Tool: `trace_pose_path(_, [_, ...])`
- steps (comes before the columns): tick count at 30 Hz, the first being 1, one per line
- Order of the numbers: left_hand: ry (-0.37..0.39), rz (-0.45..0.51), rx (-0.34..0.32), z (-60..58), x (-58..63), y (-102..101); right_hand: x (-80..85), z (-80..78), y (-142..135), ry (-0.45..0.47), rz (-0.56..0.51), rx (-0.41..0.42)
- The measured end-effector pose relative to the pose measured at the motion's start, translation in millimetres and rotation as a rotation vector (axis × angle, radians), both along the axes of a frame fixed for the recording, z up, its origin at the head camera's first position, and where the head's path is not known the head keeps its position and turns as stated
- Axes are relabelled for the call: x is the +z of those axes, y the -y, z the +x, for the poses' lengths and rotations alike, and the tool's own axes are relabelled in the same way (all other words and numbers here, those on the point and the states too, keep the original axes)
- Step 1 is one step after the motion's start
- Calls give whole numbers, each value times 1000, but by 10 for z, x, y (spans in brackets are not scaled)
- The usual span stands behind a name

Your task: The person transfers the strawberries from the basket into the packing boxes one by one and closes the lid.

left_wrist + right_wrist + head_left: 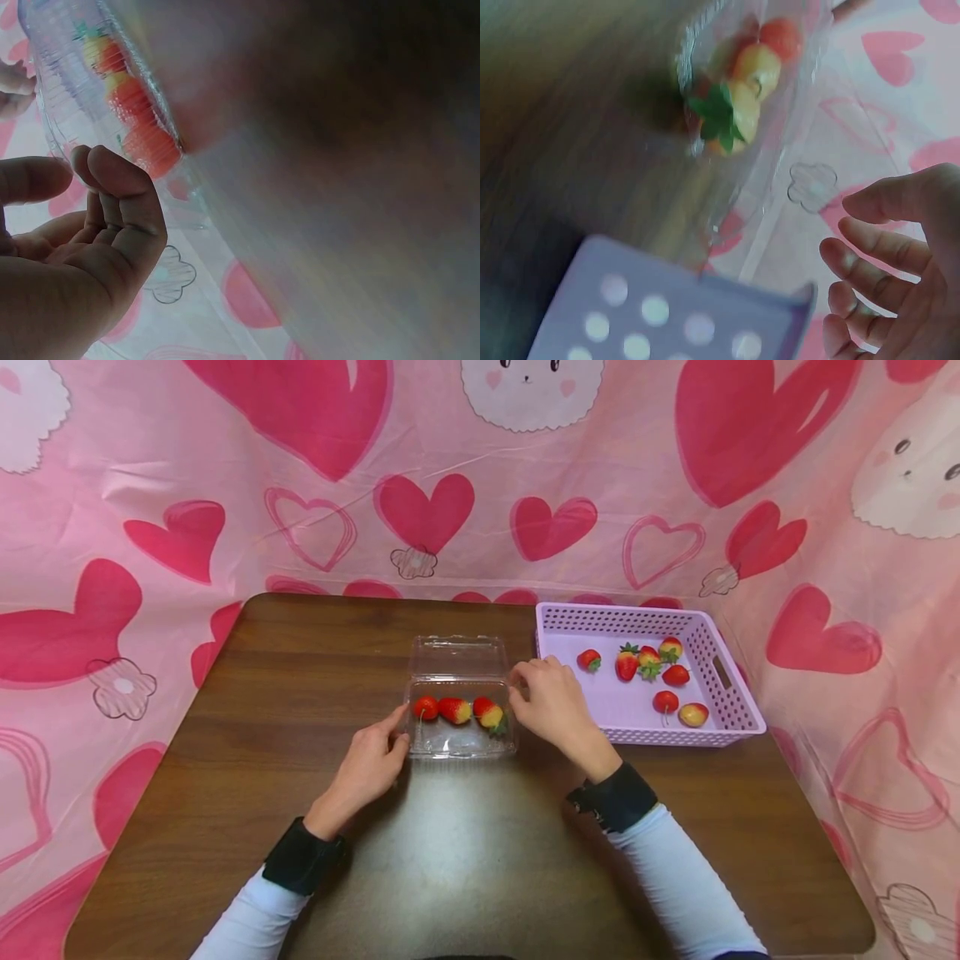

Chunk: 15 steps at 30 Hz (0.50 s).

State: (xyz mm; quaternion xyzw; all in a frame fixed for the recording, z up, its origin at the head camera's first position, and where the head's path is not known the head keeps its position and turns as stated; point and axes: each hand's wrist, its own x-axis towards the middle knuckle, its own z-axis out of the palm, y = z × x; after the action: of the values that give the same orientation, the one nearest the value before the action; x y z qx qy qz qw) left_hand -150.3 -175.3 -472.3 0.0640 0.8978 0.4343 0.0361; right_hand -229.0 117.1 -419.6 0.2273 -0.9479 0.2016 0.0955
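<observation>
A clear plastic clamshell box (450, 746) lies on the table with its lid (459, 656) folded back. Inside, in a row, are a round red fruit (425, 707) at the left, a red-and-yellow strawberry (454, 710) in the middle and a leafy strawberry (489, 713) at the right. My left hand (371, 756) holds the box at its left side, thumb and fingertips on the edge in the left wrist view. Close by the box's right side is my right hand (553, 703), fingers loosely bent and apart, with nothing between them in the right wrist view.
A lilac perforated basket (645, 737) stands right of the box, just beyond my right hand. It holds several strawberries (626, 665), plus a red fruit (665, 702) and a yellowish one (693, 715). Heart-patterned pink cloth (450, 585) hangs behind the brown table (315, 660).
</observation>
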Motion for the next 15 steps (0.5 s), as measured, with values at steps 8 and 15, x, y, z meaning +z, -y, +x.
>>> trace_pose_path(8, [-9,11,-6,6,-4,-9,54,-8,-256,2,13,-55])
trace_pose_path(15, [-19,-1,4,8,18,-16,94,-42,-455,-21,22,-91])
